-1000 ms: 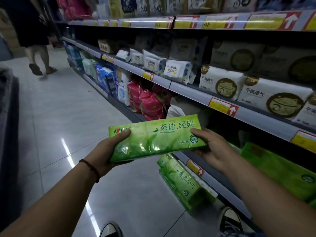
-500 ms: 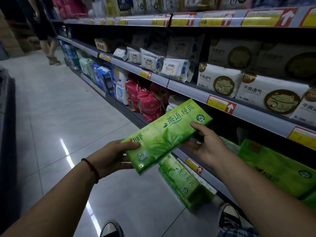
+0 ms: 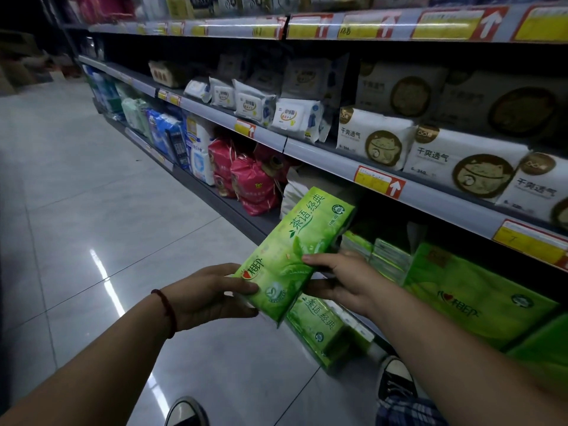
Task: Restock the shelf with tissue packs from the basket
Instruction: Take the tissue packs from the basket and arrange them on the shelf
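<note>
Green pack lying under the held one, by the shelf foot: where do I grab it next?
Take the lower pack across its long sides near the middle, coming from above on the aisle side. Its printed face is up and clear there; the held pack overhangs its far end.

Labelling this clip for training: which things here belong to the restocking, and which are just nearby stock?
In the job: green tissue pack held in left hand and right hand; matching green packs below; bottom shelf.

Just nearby: red bags; white cat-logo packs; white wipes packs.

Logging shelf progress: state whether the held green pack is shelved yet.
Not shelved: the green tissue pack is tilted, held by left hand and right hand.
</note>
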`<action>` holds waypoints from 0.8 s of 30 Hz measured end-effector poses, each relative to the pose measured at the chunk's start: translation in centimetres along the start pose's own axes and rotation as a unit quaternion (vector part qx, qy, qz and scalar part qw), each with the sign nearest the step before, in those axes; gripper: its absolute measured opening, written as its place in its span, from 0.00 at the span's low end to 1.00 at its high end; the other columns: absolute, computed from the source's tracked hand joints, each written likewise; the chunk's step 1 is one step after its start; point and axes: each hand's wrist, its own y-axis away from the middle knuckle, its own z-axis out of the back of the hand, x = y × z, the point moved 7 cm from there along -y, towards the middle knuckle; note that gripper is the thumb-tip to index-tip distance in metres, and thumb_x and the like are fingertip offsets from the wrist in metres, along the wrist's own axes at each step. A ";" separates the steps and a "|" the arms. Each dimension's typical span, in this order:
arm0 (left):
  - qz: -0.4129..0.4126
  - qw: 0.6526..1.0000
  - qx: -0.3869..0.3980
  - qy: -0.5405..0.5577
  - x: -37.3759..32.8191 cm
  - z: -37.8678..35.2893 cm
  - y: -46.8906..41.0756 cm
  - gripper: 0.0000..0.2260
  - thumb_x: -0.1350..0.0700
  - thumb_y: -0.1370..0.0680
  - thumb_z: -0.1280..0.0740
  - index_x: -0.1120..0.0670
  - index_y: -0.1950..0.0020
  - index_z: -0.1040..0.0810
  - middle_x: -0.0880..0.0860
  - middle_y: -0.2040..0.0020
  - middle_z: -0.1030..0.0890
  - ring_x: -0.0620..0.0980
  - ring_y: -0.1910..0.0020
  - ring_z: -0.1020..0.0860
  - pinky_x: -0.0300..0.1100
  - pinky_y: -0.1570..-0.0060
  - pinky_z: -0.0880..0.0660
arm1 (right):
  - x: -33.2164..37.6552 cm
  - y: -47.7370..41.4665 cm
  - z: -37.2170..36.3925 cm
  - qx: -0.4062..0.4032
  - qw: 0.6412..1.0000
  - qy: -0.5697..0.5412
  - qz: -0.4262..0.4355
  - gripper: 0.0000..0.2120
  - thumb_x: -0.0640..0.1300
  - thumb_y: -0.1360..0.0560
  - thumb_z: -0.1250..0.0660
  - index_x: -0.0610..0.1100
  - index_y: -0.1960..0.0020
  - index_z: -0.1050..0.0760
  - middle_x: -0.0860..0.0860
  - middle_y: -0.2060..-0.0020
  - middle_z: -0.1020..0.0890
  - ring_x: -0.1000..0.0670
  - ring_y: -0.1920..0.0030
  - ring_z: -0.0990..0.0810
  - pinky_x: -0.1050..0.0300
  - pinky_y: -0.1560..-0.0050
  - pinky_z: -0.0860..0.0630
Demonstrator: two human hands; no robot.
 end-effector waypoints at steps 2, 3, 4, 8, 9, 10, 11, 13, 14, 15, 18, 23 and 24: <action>-0.004 1.000 0.007 0.015 0.1 -0.8 -0.9 0.18 0.68 0.24 0.30 0.65 0.34 0.22 0.67 0.39 0.17 0.60 0.50 0.14 0.52 0.49 0.15 | -0.2 -0.4 0.9 -0.019 1.000 -0.017 0.006 0.17 0.33 0.27 0.25 0.34 0.39 0.21 0.36 0.47 0.14 0.35 0.51 0.13 0.39 0.52 0.15; -0.005 1.000 0.010 0.023 0.2 -1.2 -1.5 0.18 0.68 0.25 0.30 0.66 0.34 0.22 0.68 0.39 0.17 0.61 0.49 0.14 0.52 0.49 0.15 | -0.3 -0.5 1.4 -0.029 0.999 -0.025 0.009 0.14 0.33 0.26 0.25 0.33 0.42 0.20 0.37 0.49 0.13 0.36 0.52 0.13 0.40 0.52 0.15; -0.006 0.999 0.012 0.034 0.4 -1.7 -2.3 0.19 0.68 0.25 0.30 0.67 0.34 0.23 0.67 0.39 0.17 0.61 0.47 0.14 0.52 0.49 0.15 | -0.5 -0.6 1.8 -0.034 0.999 -0.028 0.009 0.12 0.34 0.26 0.25 0.33 0.43 0.20 0.37 0.50 0.13 0.37 0.52 0.13 0.40 0.50 0.15; 0.007 0.999 0.003 0.049 1.5 -3.7 -6.0 0.21 0.69 0.25 0.29 0.68 0.33 0.24 0.67 0.40 0.16 0.63 0.44 0.15 0.53 0.49 0.15 | -2.1 -1.7 3.8 -0.041 0.998 0.032 -0.024 0.19 0.38 0.27 0.23 0.38 0.38 0.22 0.39 0.47 0.14 0.36 0.49 0.13 0.36 0.49 0.16; 0.013 0.999 0.006 0.045 1.6 -4.2 -7.1 0.20 0.69 0.24 0.29 0.68 0.33 0.24 0.66 0.40 0.16 0.62 0.45 0.15 0.53 0.49 0.15 | -2.2 -2.3 4.6 -0.051 0.998 0.039 -0.026 0.19 0.38 0.27 0.23 0.38 0.38 0.22 0.39 0.47 0.14 0.36 0.50 0.13 0.37 0.51 0.16; 0.020 0.999 0.011 0.037 1.6 -4.7 -8.3 0.18 0.68 0.23 0.30 0.68 0.33 0.24 0.66 0.40 0.16 0.61 0.45 0.14 0.52 0.48 0.15 | -2.1 -2.9 5.4 -0.063 0.997 0.041 -0.028 0.19 0.38 0.27 0.24 0.38 0.38 0.22 0.39 0.47 0.14 0.36 0.51 0.13 0.38 0.53 0.15; 0.026 0.999 0.018 0.029 1.5 -5.2 -9.5 0.17 0.68 0.23 0.30 0.68 0.34 0.23 0.66 0.41 0.16 0.61 0.46 0.14 0.52 0.48 0.16 | -1.9 -3.5 6.2 -0.073 0.996 0.043 -0.031 0.19 0.38 0.27 0.24 0.38 0.38 0.23 0.38 0.48 0.15 0.36 0.53 0.13 0.40 0.54 0.15; 0.038 0.999 0.027 0.019 1.4 -5.9 -12.1 0.14 0.67 0.22 0.31 0.68 0.36 0.22 0.65 0.41 0.15 0.60 0.46 0.14 0.50 0.48 0.15 | -1.5 -5.0 7.8 -0.088 0.994 0.053 -0.038 0.19 0.38 0.27 0.23 0.38 0.37 0.23 0.37 0.47 0.15 0.36 0.53 0.14 0.40 0.53 0.15; 0.041 0.999 0.030 0.014 1.4 -6.1 -13.4 0.13 0.67 0.21 0.31 0.67 0.38 0.21 0.65 0.42 0.15 0.59 0.46 0.15 0.50 0.48 0.15 | -1.4 -5.8 8.6 -0.094 0.993 0.056 -0.042 0.19 0.38 0.27 0.24 0.38 0.38 0.23 0.36 0.48 0.15 0.36 0.53 0.14 0.40 0.52 0.16; 0.044 0.998 0.033 0.009 1.4 -6.3 -14.7 0.11 0.66 0.21 0.31 0.66 0.39 0.20 0.64 0.41 0.15 0.59 0.46 0.15 0.49 0.48 0.15 | -1.3 -6.6 9.3 -0.098 0.992 0.059 -0.047 0.19 0.38 0.26 0.24 0.38 0.38 0.22 0.36 0.49 0.15 0.36 0.53 0.14 0.40 0.51 0.16; 0.060 0.998 0.035 0.003 1.8 -6.4 -18.3 0.13 0.65 0.21 0.31 0.67 0.37 0.21 0.65 0.39 0.17 0.60 0.42 0.17 0.49 0.48 0.15 | -1.4 -8.7 10.8 -0.105 0.991 0.059 -0.058 0.16 0.38 0.26 0.25 0.40 0.39 0.22 0.38 0.52 0.15 0.38 0.55 0.14 0.41 0.51 0.16; 0.073 0.997 0.027 0.021 2.7 -6.2 -22.7 0.17 0.61 0.21 0.29 0.68 0.35 0.21 0.64 0.37 0.17 0.61 0.37 0.18 0.47 0.48 0.15 | -2.0 -11.8 12.7 -0.132 0.989 0.031 -0.064 0.11 0.39 0.24 0.26 0.44 0.44 0.24 0.40 0.52 0.16 0.39 0.54 0.15 0.41 0.52 0.16; 0.069 0.997 0.020 0.033 2.8 -6.4 -23.2 0.16 0.60 0.21 0.29 0.67 0.36 0.20 0.64 0.37 0.17 0.61 0.37 0.18 0.48 0.49 0.15 | -2.2 -12.3 13.0 -0.145 0.987 0.026 -0.061 0.10 0.40 0.24 0.26 0.44 0.45 0.23 0.41 0.53 0.16 0.39 0.54 0.16 0.41 0.51 0.16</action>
